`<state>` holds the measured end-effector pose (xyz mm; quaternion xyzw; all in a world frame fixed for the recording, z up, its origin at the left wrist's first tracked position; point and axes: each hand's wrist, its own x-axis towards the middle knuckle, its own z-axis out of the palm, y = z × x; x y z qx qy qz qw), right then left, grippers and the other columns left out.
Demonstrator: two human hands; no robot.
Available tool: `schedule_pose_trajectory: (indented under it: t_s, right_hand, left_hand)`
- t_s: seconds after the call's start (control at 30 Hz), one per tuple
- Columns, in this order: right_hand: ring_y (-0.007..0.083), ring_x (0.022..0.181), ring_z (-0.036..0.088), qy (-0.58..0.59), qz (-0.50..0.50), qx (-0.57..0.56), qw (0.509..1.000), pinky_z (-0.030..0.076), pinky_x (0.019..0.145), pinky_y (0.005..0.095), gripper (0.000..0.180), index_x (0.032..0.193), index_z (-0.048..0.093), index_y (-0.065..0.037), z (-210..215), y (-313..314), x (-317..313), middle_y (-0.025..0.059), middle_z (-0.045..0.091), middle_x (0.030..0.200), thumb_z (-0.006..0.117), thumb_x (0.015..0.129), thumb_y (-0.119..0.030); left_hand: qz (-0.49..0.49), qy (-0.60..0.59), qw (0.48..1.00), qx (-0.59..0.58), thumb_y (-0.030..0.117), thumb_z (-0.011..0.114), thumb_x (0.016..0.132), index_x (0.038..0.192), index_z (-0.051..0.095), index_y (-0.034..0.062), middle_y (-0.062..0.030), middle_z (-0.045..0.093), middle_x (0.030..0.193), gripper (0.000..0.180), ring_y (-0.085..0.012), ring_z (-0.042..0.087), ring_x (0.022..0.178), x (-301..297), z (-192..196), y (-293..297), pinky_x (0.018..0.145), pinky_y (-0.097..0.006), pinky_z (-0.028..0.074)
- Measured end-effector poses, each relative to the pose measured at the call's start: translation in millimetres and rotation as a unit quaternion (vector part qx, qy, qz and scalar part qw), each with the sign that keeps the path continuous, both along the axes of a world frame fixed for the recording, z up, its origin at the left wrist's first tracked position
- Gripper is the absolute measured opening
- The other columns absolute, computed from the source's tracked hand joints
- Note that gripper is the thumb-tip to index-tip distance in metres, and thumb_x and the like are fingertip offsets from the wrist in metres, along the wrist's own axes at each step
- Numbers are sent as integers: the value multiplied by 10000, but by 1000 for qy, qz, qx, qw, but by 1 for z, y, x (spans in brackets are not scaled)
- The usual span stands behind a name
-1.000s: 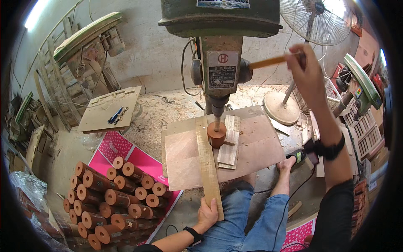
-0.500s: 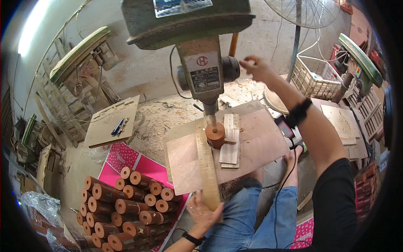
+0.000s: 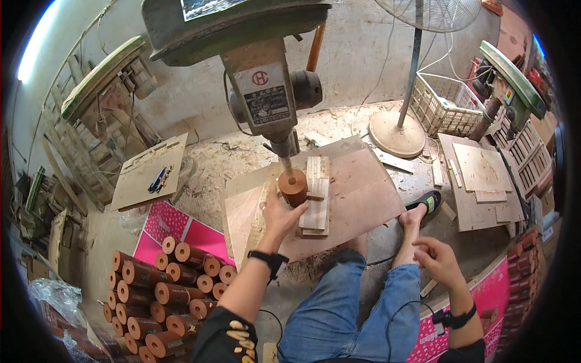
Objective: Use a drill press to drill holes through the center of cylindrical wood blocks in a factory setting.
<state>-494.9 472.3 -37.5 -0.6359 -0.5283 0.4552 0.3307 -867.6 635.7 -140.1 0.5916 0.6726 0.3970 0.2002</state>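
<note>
A reddish-brown cylinder (image 3: 293, 192) with a round hole in its top stands upright under the drill press spindle (image 3: 283, 147). My left hand (image 3: 279, 215) is closed around its near left side, thumb across the front. Against the cylinder's right side rests a layered wooden block (image 3: 318, 199) with a small peg. A long pale wood strip (image 3: 259, 221) lies left of the cylinder, partly behind my left hand and wrist. My right hand (image 3: 440, 263) hangs in the air beside my right lower leg, fingers loosely curled and apart, with nothing visible in it.
Many similar cylinders are stacked (image 3: 160, 302) at the lower left on a pink sheet (image 3: 158, 227). The board (image 3: 357, 190) serves as the drill's table top. A standing fan (image 3: 396, 134), a plastic crate (image 3: 445, 109) and more machines stand around.
My left hand has left the near end of the wood strip and taken hold of the cylinder. My right hand has come down from beside the drill head to near my leg.
</note>
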Motion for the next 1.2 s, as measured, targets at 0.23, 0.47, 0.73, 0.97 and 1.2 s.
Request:
schedule_pose_trajectory:
  t_s: [0.23,0.47,0.73,0.97,1.2]
  right_hand:
    - [65,640,559,-4,-48,-10,999,459,584,226,241,1092,649,-5,6,-43,10,8,604,736,676,869,-93]
    - [135,706,612,-68,30,11,997,505,657,281,339,1148,642,-51,-12,-62,-9,65,655,820,710,859,-215]
    - [395,1178,495,-106,254,261,925,416,927,501,1067,1510,241,-142,-41,-62,-109,229,471,1294,821,644,-370]
    - [381,1061,577,-223,-102,133,960,455,878,451,824,1276,499,-107,-29,-144,31,166,603,1136,850,553,-285]
    - [395,1145,516,-303,-636,-32,709,438,968,461,925,1307,376,-49,-208,-247,173,207,531,1218,902,578,-266]
  left_hand:
    - [7,-188,982,7,167,881,654,1279,473,3,-145,600,1208,764,-251,602,1106,-14,-11,20,955,-367,491]
    - [-6,-146,988,53,84,810,740,1201,523,4,-73,604,1106,549,-171,614,975,1,6,-37,844,-318,518]
    - [-242,-110,943,-199,88,787,771,1390,426,-47,-198,528,1347,729,-254,528,1202,49,97,-226,1051,-382,398]
    - [-365,-135,848,-358,20,584,922,1411,442,14,-121,549,1277,509,-195,533,1061,95,100,-235,936,-310,417]
    - [-264,0,887,-379,87,594,949,1398,453,27,-145,590,1252,475,-189,591,1018,51,59,-208,836,-286,495]
